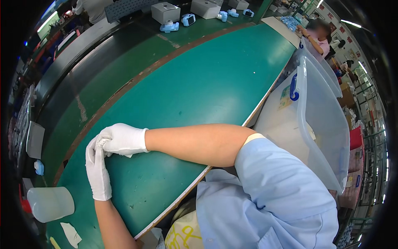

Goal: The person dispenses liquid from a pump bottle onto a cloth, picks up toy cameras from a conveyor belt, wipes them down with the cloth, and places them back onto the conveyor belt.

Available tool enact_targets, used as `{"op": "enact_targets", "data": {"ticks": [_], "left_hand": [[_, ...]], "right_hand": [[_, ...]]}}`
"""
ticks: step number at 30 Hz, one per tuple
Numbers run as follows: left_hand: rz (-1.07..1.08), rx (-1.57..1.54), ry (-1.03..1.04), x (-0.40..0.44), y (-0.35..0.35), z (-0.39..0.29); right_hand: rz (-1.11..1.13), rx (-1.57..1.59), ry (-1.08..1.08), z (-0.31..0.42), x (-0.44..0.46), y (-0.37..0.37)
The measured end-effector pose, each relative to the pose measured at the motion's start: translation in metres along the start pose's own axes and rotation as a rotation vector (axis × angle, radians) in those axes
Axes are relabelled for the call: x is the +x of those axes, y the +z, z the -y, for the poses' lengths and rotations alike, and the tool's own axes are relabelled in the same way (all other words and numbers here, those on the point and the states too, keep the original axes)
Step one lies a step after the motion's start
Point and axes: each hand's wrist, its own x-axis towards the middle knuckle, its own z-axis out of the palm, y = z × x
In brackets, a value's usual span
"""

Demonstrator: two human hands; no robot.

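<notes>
Both hands wear white gloves and meet over the left part of the green table (199,95). My left hand (98,170) points up the table, its fingers closed against the other hand. My right hand (123,140) comes in from the right, with its fingers bent and pressed to the left hand's fingers. Anything between the fingers is hidden by the gloves. A translucent white container (50,203) stands to the left of my left wrist, and a torn piece of white paper (71,234) lies below it.
Beyond the table runs a dark green conveyor (145,58) with white boxes (165,13) and light-blue toy cameras (169,26). Large clear plastic bins (327,124) stand along the right edge. A person (318,37) in pink works at the far right end.
</notes>
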Motion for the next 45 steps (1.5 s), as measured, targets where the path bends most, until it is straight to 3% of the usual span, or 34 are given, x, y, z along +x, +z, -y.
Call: {"op": "enact_targets", "data": {"ticks": [17,26,28,32,34,39,45], "left_hand": [[-0.037,-0.105,0.028,-0.002,0.001,-0.002],[0.011,-0.489,-0.029,-0.002,0.004,-0.007],[-0.002,-0.503,-0.124,-0.001,0.001,0.001],[0.031,-0.645,-0.157,0.002,-0.006,0.017],[-0.011,-0.778,-0.127,0.002,-0.006,0.018],[-0.043,-0.955,-0.058,0.002,-0.001,0.018],[0.062,-0.891,-0.052,-0.001,-0.003,0.007]], "right_hand": [[0.013,0.118,0.018,-0.012,0.011,0.0],[-0.039,0.442,-0.035,-0.012,0.008,-0.009],[-0.012,0.514,-0.057,-0.01,0.008,-0.008],[-0.027,0.471,-0.058,-0.005,0.009,0.002],[-0.115,0.295,0.034,0.002,0.003,0.003],[-0.121,0.296,0.093,-0.001,0.003,0.001],[-0.046,0.198,-0.031,0.01,-0.003,0.007]]}}
